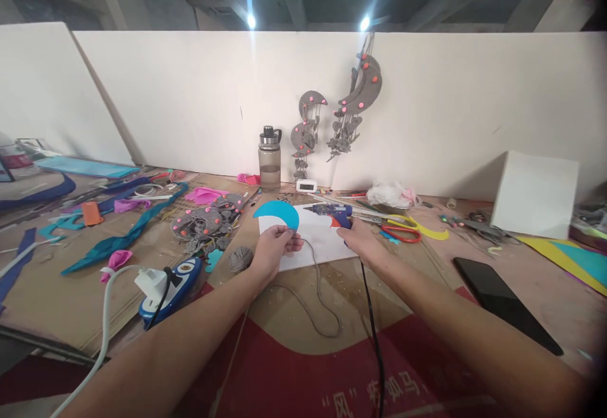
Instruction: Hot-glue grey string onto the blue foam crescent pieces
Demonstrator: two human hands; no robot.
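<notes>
Head view looks down over a wide brown surface (303,304) covered with cardboard and a red sheet with printed characters near the front edge. Behind it stands a long white wall panel (199,102), on which two grey crescent hangings (353,105) with pink dots are fixed. A white box (535,193) sits at the far right, and a black phone (505,304) lies flat well to the right of the arms. Long teal and blue cut strips (123,238) are spread over the left part, near a heap of grey cut pieces (206,222) with pink dots. A blue and white iron (173,288) lies at the left front with its pale cable running toward the lower edge. A grey water bottle (270,159) stands upright against the wall panel. A white sheet (322,238) lies in the middle under both hands.

The left hand (275,247) is closed on the lower edge of a blue crescent piece (279,212), held tilted up just above the white sheet, with a grey cord (317,298) trailing from it toward the front. The right hand (358,241) is clamped on a blue glue gun (334,214), its nozzle pointing left toward the crescent, near but apart from it; its black cable (374,336) runs toward the lower edge. Red-handled scissors (403,233) lie just right of the gun, beside a small ball of grey yarn's opposite side of the sheet.
</notes>
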